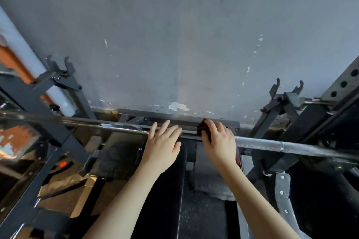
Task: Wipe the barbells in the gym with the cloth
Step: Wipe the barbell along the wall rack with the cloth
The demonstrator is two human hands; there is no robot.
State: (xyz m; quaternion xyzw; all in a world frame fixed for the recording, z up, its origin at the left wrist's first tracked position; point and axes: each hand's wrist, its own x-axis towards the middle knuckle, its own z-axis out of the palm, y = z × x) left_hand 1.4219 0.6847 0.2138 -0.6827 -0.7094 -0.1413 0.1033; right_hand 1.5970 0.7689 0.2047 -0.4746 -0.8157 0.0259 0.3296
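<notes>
While the right hand [218,137] grips a dark cloth [203,129] on mid-shaft of the racked barbell [281,144], the left hand [163,139] rests flat, fingers straight. Wiping underway; ends apparently remain.

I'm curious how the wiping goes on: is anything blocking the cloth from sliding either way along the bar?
Rightward, nothing visible: the barbell lies bare past the right hand gripping the cloth. Leftward, the left hand rests on the barbell, a short gap from the cloth.
</notes>
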